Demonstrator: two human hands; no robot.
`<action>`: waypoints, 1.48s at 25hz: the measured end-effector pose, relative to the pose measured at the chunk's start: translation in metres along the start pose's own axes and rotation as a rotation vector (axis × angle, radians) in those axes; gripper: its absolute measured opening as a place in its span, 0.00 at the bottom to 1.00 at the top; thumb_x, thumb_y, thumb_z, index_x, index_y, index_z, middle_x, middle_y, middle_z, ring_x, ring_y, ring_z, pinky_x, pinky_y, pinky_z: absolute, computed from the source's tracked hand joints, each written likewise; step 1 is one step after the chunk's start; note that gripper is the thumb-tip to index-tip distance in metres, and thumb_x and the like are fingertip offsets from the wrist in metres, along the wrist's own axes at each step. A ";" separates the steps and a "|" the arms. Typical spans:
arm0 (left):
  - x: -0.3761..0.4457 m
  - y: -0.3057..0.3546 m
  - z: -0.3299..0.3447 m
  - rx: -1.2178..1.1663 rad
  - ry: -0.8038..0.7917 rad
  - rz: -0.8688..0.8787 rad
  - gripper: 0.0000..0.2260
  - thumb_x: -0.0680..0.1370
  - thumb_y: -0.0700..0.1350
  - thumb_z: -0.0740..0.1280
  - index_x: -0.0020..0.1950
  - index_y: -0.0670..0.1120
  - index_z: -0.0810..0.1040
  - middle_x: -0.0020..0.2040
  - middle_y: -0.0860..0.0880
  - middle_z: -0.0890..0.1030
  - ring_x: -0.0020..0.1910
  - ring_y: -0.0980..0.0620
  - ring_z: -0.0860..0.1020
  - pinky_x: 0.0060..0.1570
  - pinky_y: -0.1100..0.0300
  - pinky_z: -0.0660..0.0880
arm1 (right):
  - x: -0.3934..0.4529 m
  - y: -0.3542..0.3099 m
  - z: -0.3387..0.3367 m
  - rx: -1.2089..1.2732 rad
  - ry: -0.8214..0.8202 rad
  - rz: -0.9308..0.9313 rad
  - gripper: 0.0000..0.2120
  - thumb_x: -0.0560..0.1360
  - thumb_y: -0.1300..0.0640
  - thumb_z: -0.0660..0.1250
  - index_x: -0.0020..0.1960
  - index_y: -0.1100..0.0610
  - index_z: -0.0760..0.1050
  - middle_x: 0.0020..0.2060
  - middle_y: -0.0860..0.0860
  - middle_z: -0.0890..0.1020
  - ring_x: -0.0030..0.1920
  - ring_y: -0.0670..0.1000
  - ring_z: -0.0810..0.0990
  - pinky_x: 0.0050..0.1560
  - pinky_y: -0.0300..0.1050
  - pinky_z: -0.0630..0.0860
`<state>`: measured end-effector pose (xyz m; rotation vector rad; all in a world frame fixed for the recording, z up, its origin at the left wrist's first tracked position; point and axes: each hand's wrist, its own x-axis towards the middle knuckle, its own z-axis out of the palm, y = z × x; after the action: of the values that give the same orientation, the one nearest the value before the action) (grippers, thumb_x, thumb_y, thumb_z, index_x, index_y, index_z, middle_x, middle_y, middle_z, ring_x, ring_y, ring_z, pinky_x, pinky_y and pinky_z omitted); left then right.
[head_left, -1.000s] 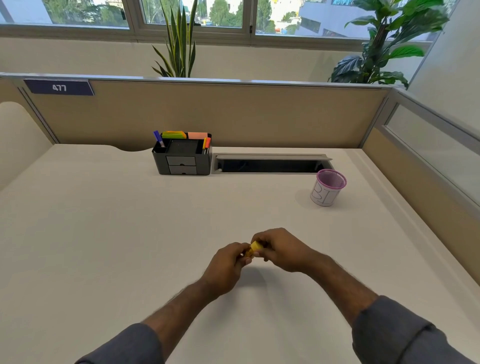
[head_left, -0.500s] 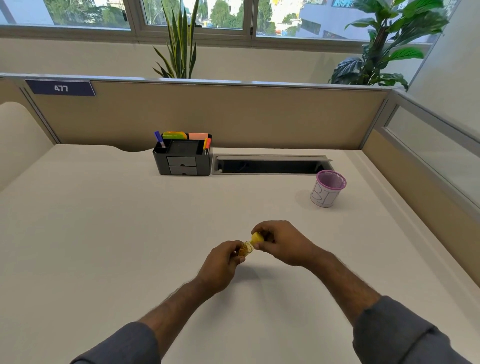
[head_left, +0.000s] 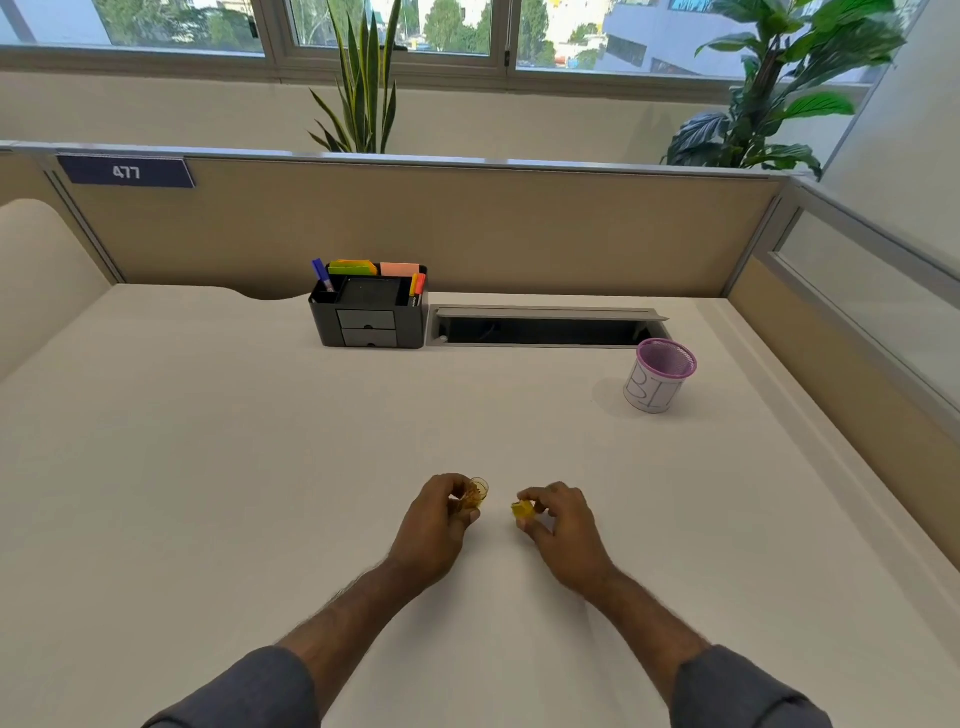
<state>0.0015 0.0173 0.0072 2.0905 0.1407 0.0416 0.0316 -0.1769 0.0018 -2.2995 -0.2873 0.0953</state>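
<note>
My left hand (head_left: 435, 525) grips a small clear amber vial (head_left: 476, 494) near the middle of the white desk (head_left: 208, 467), its open mouth pointing right. My right hand (head_left: 563, 527) pinches a small yellow cap (head_left: 521, 510) between thumb and fingertips, just right of the vial. A short gap separates cap and vial. Both hands sit low over the desk.
A black desk organiser (head_left: 369, 312) with pens and sticky notes stands at the back. Beside it lies an open cable slot (head_left: 543, 327). A pink mesh cup (head_left: 658, 375) wrapped in paper stands at the right. Beige partitions (head_left: 467, 234) enclose the desk.
The hands were together on the capped vial; the cap came off in my right hand, and the hands have moved apart, left going left and right going right.
</note>
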 end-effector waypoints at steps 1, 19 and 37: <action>0.000 -0.001 0.000 0.001 0.006 -0.001 0.09 0.77 0.40 0.67 0.57 0.48 0.75 0.55 0.53 0.78 0.52 0.55 0.78 0.50 0.68 0.73 | -0.002 0.002 0.004 -0.009 0.011 0.010 0.12 0.74 0.59 0.70 0.58 0.52 0.78 0.49 0.47 0.79 0.53 0.49 0.72 0.54 0.46 0.65; 0.011 0.041 0.003 -0.232 0.050 0.098 0.10 0.67 0.44 0.79 0.45 0.56 0.85 0.44 0.58 0.87 0.46 0.59 0.83 0.49 0.60 0.77 | 0.001 -0.028 -0.015 0.265 0.027 -0.111 0.18 0.70 0.56 0.74 0.59 0.48 0.78 0.52 0.43 0.83 0.55 0.42 0.76 0.53 0.40 0.68; 0.036 -0.015 0.023 0.575 0.103 0.114 0.26 0.82 0.52 0.54 0.78 0.47 0.54 0.80 0.49 0.57 0.79 0.52 0.51 0.77 0.56 0.48 | 0.079 0.047 -0.144 0.277 0.294 0.026 0.15 0.71 0.62 0.73 0.57 0.60 0.78 0.46 0.54 0.82 0.43 0.51 0.79 0.43 0.37 0.76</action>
<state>0.0379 0.0090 -0.0182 2.6705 0.1027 0.1983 0.1395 -0.2927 0.0666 -2.0085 -0.0858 -0.1788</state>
